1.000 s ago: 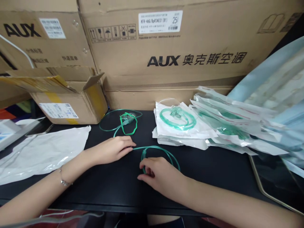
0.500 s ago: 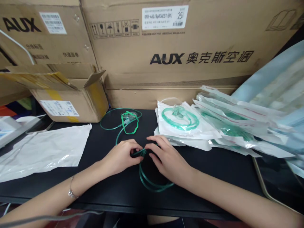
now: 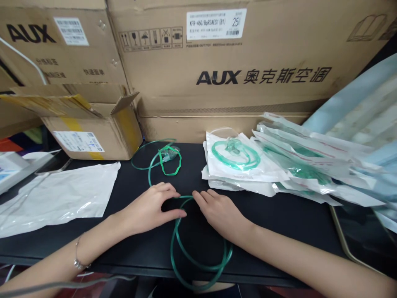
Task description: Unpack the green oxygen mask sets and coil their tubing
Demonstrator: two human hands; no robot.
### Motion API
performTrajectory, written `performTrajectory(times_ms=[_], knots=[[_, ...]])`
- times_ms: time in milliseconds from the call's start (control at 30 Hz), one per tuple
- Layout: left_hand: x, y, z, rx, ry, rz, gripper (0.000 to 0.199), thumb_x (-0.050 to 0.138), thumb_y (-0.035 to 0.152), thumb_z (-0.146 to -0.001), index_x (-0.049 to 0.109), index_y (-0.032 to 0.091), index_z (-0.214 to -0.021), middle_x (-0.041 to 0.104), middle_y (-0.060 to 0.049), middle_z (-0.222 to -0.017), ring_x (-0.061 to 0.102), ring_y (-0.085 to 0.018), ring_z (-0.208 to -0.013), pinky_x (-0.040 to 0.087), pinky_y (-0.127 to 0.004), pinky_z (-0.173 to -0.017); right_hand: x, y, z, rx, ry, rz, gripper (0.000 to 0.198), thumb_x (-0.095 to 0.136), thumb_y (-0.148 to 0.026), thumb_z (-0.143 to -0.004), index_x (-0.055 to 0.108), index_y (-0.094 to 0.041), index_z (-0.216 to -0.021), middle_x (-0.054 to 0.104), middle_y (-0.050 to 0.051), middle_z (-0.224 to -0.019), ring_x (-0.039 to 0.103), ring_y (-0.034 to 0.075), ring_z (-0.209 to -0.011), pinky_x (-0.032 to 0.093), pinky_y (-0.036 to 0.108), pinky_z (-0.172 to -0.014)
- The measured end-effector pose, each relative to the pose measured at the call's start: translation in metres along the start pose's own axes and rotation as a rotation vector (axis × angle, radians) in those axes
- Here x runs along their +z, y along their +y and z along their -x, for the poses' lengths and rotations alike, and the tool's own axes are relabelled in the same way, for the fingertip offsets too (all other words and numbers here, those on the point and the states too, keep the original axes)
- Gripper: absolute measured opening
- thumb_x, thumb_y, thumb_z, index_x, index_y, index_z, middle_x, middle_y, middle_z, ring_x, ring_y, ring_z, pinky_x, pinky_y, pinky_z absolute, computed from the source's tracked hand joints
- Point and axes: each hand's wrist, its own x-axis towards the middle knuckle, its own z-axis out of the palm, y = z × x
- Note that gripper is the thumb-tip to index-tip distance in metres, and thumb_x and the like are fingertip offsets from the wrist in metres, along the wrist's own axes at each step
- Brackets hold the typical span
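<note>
A straight stretch of green oxygen tubing (image 3: pixel 186 197) runs between my two hands, just above the black table. My left hand (image 3: pixel 151 209) curls its fingers over the tubing, with the thumb stretched out apart from them. On the other side, my right hand (image 3: pixel 221 213) pinches the tubing at its fingertips. Loose coils of the same tubing hang below the hands and over the table's front edge. Farther back, a clear oxygen mask (image 3: pixel 169 154) with a green elastic strap (image 3: pixel 171 174) lies on the table, joined to the tubing.
Bagged masks with green tubing (image 3: pixel 237 155) form a pile at right, beside a dark tablet (image 3: pixel 361 236). An opened white bag (image 3: pixel 62 198) lies at left. Behind stand a small open carton (image 3: pixel 89 136) and large cardboard boxes (image 3: pixel 217 99). A phone (image 3: pixel 54 162) rests near the carton.
My hands have moved apart, drawing the tubing straight between them. The bunched tubing has loosened, and its coils have dropped lower and wider toward me.
</note>
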Motion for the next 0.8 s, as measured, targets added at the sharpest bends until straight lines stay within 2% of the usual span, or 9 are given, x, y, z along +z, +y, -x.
performTrajectory(times_ms=[100,200,300,400,500,567,633,700,800], knots=[[0.003,-0.001,0.002,0.015,0.016,-0.118,0.038,0.055,0.041,-0.080,0.059,0.015,-0.107,0.058,-0.007,-0.100,0.055,-0.021,-0.093,0.046,-0.034,-0.084,-0.004,-0.002,0.001,0.150,-0.109,-0.053,0.021,0.042,-0.004,-0.081,0.053,-0.012,-0.097,0.061,0.007,-0.074,0.060,0.021,-0.067,0.038,0.028,-0.050],[0.006,-0.003,-0.001,-0.013,0.061,-0.220,0.028,0.050,0.027,-0.084,0.060,0.013,-0.105,0.059,-0.009,-0.099,0.056,-0.021,-0.092,0.047,-0.034,-0.082,-0.010,-0.002,0.002,0.306,-0.214,-0.079,0.025,0.040,-0.008,-0.082,0.050,-0.009,-0.104,0.062,0.007,-0.065,0.061,0.021,-0.059,0.034,0.028,-0.047],[0.008,-0.002,-0.007,-0.049,0.017,-0.242,0.023,0.047,0.022,-0.085,0.063,0.014,-0.099,0.061,-0.007,-0.094,0.058,-0.021,-0.089,0.049,-0.032,-0.074,-0.014,-0.001,0.007,0.363,-0.266,-0.065,0.028,0.040,-0.012,-0.083,0.048,-0.008,-0.110,0.061,0.007,-0.060,0.062,0.022,-0.057,0.035,0.028,-0.046],[0.011,-0.001,-0.014,-0.009,-0.016,-0.215,0.022,0.044,0.018,-0.087,0.064,0.015,-0.095,0.061,-0.006,-0.090,0.058,-0.019,-0.086,0.049,-0.031,-0.074,-0.016,-0.002,0.010,0.340,-0.214,0.007,0.022,0.044,-0.012,-0.083,0.051,-0.011,-0.104,0.062,0.011,-0.077,0.062,0.022,-0.069,0.038,0.026,-0.047],[0.014,-0.001,-0.021,0.089,0.019,-0.201,0.022,0.043,0.018,-0.088,0.064,0.014,-0.096,0.060,-0.006,-0.089,0.057,-0.018,-0.086,0.048,-0.030,-0.077,-0.014,-0.003,0.005,0.180,-0.060,0.095,0.024,0.048,-0.013,-0.082,0.050,-0.012,-0.106,0.058,0.013,-0.099,0.058,0.024,-0.087,0.042,0.025,-0.049],[0.016,-0.002,-0.024,0.148,0.029,-0.198,0.023,0.042,0.018,-0.089,0.064,0.014,-0.094,0.059,-0.006,-0.088,0.056,-0.017,-0.085,0.048,-0.029,-0.076,-0.011,-0.003,-0.003,0.031,-0.020,0.108,0.023,0.045,-0.009,-0.083,0.050,-0.012,-0.105,0.057,0.011,-0.095,0.057,0.022,-0.086,0.044,0.025,-0.050],[0.016,-0.004,-0.025,0.177,0.033,-0.216,0.023,0.041,0.017,-0.089,0.063,0.012,-0.093,0.059,-0.007,-0.089,0.055,-0.017,-0.085,0.048,-0.028,-0.076,-0.008,-0.001,-0.011,-0.043,-0.046,0.101,0.018,0.040,-0.005,-0.084,0.051,-0.012,-0.096,0.056,0.007,-0.087,0.059,0.020,-0.078,0.045,0.025,-0.050],[0.015,-0.006,-0.022,0.172,0.047,-0.271,0.022,0.044,0.019,-0.088,0.063,0.012,-0.098,0.059,-0.008,-0.093,0.055,-0.019,-0.088,0.047,-0.032,-0.080,-0.006,0.001,-0.015,-0.030,-0.092,0.091,0.017,0.038,-0.004,-0.085,0.050,-0.013,-0.091,0.056,0.007,-0.084,0.060,0.017,-0.070,0.045,0.025,-0.050],[0.012,-0.009,-0.011,0.100,0.085,-0.370,0.027,0.050,0.027,-0.085,0.061,0.014,-0.107,0.059,-0.009,-0.101,0.054,-0.022,-0.095,0.044,-0.039,-0.088,-0.005,0.003,-0.014,0.081,-0.162,0.081,0.019,0.037,-0.003,-0.084,0.050,-0.013,-0.091,0.056,0.007,-0.082,0.061,0.016,-0.064,0.044,0.024,-0.049]])
